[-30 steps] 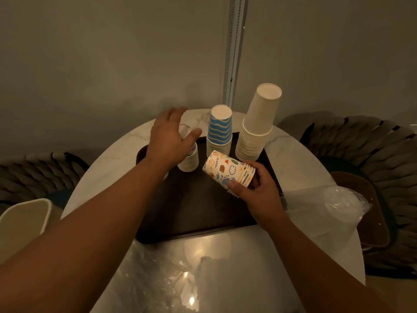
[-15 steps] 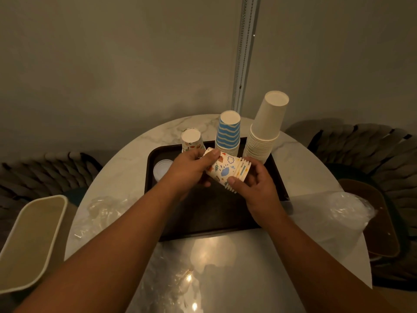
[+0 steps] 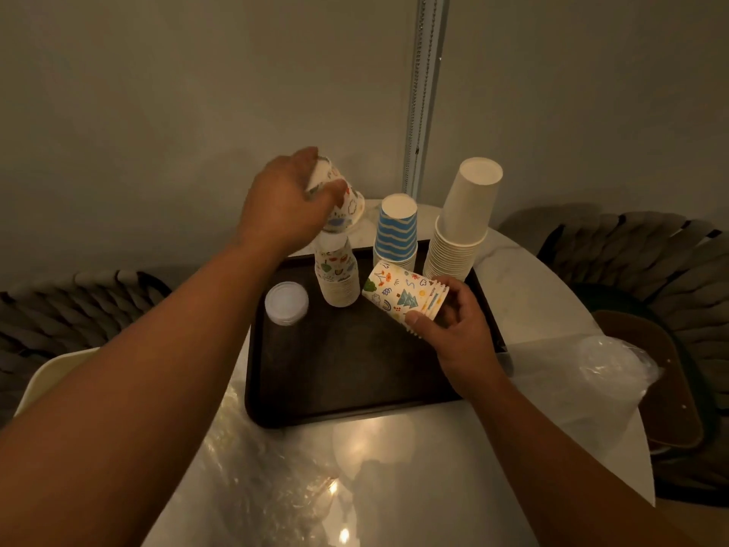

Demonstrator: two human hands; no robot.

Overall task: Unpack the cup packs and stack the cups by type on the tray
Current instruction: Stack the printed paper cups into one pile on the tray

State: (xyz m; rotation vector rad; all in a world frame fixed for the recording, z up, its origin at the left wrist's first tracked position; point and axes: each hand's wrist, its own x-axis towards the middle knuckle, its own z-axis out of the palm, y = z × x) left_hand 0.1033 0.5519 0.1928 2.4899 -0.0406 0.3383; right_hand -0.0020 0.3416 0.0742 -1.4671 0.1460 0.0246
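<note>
Dark tray [image 3: 355, 373], rectangular, on round marble-look bench [image 3: 524, 278]; holds four upside-down stacks along its far side, sorted by type.

Plain white stack [image 3: 461, 230]: tallest, far right corner, leaning slightly right.
Blue-striped stack [image 3: 396, 232]: just left of the white one, short.
Patterned stack [image 3: 337, 278]: left of the blue, base up, the likely target for the cup overhead.
Clear lidded stack or lids [image 3: 286, 302]: far left of tray; too pale and dim to tell cups from lids.

Left hand [image 3: 284, 207]: fingers curled round a single patterned cup [image 3: 343, 205], tilted, mouth angled down, hovering just above the patterned stack; apparently lined up to drop over it.
Right hand [image 3: 453, 329]: thumb and fingers wrapped round a nested bundle of patterned cups [image 3: 406, 296], held on its side above the tray with the base end pointing left, probably so the other hand can pull cups off one at a time.

Clear plastic wrappers [image 3: 584, 373]: crumpled on the bench at right, more at the near left; seemingly emptied packs, contents hard to make out through glare.

Hidden or unclear: top of the patterned stack behind the left hand; cup counts in every stack; tray's near rim lost in reflection; woven chairs [image 3: 647, 250] at both sides cut off by the frame.
</note>
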